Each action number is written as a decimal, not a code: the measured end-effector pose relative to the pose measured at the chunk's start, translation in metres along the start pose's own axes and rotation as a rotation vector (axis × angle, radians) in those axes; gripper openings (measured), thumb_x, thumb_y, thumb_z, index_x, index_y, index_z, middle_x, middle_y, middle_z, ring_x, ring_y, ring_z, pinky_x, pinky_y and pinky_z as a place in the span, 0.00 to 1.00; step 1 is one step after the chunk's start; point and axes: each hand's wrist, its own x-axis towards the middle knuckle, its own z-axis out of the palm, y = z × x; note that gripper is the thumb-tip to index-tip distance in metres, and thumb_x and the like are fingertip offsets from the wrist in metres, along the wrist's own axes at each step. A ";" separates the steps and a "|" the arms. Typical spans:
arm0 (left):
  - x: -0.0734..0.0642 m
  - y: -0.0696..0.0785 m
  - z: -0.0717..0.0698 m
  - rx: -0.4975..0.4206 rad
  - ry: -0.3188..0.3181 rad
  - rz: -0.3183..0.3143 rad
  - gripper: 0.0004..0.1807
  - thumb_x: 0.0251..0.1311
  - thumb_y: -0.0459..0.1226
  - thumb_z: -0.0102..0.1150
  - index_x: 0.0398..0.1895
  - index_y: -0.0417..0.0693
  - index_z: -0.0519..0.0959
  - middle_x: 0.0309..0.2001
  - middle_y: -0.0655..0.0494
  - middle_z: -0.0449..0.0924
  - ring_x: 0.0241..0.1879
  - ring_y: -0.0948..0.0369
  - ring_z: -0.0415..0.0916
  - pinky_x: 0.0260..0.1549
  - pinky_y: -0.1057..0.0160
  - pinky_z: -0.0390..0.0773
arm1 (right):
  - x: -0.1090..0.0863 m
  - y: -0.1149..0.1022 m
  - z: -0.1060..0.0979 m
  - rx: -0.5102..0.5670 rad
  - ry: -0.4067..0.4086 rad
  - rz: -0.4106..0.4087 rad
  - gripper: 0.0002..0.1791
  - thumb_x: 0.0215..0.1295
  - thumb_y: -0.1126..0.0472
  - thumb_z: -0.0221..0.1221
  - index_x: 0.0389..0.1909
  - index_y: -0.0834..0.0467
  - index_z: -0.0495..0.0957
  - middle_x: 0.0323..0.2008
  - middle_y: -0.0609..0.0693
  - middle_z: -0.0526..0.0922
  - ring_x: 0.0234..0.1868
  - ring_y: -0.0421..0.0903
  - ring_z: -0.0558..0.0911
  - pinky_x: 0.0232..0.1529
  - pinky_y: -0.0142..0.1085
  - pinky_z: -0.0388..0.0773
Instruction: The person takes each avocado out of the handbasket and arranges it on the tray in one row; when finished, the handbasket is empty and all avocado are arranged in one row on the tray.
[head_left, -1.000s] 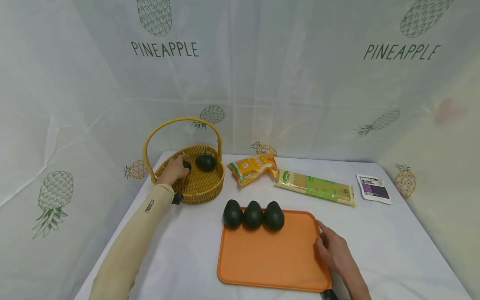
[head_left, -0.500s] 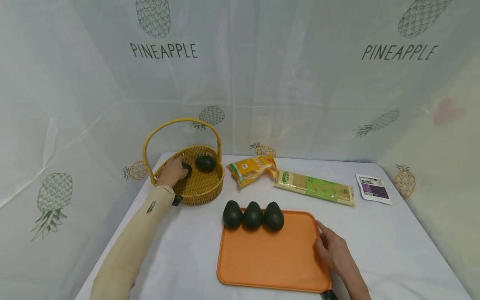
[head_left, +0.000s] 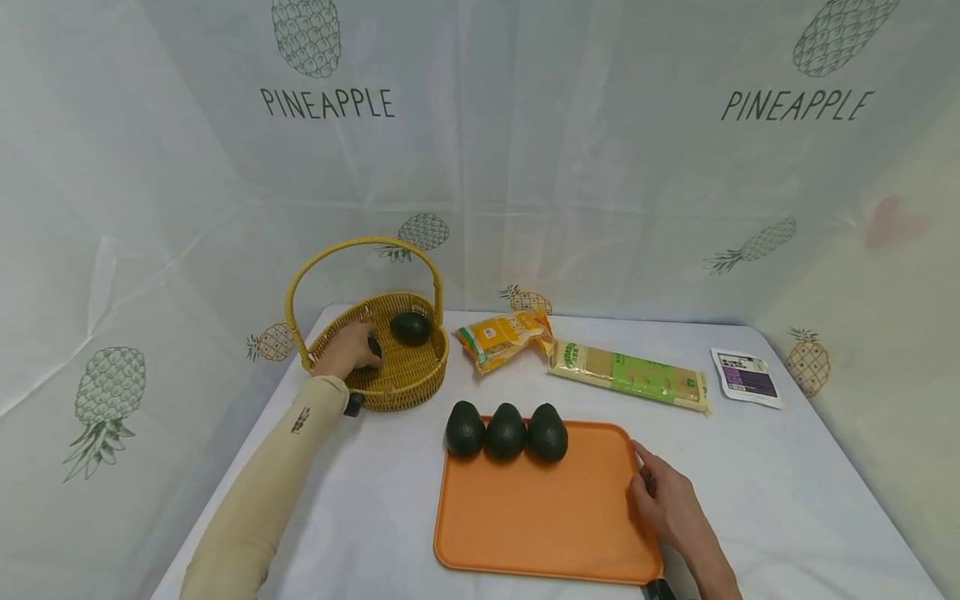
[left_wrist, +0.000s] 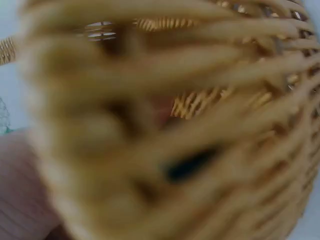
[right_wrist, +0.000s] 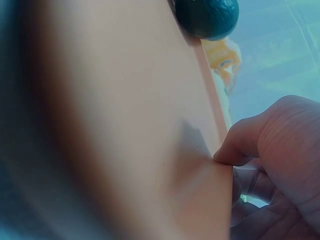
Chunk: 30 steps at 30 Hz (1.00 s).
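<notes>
My left hand (head_left: 347,348) reaches into the yellow wicker basket (head_left: 415,390) and grips a dark green avocado (head_left: 375,347), mostly covered by the fingers. Another avocado (head_left: 410,328) lies farther back in the same basket. Blurred weave of the basket wall (left_wrist: 125,100) fills the left wrist view and hides most of that hand. On the right, my right hand (head_left: 671,504) pinches the right rim of an orange tray (head_left: 540,521) between thumb and fingers. Three avocados (head_left: 506,432) stand side by side along the tray's far left edge.
Behind the tray lie an orange snack packet (head_left: 502,335) and a long green-and-clear packet (head_left: 630,377). A small white-and-purple pouch (head_left: 747,377) is at the far right. The basket's tall handle (head_left: 365,240) arches above it, and a curtain (head_left: 570,167) hangs behind the table.
My left hand has shifted slightly toward the near side of the basket, and the avocado at its fingers has moved with it. The right hand and the tray stay in place.
</notes>
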 end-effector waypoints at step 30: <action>0.002 -0.031 0.014 -0.156 0.015 0.138 0.42 0.56 0.34 0.81 0.73 0.38 0.71 0.72 0.27 0.68 0.71 0.32 0.67 0.69 0.32 0.73 | 0.001 0.000 0.001 -0.017 -0.002 0.008 0.33 0.74 0.66 0.56 0.79 0.69 0.65 0.33 0.49 0.76 0.31 0.42 0.71 0.30 0.31 0.66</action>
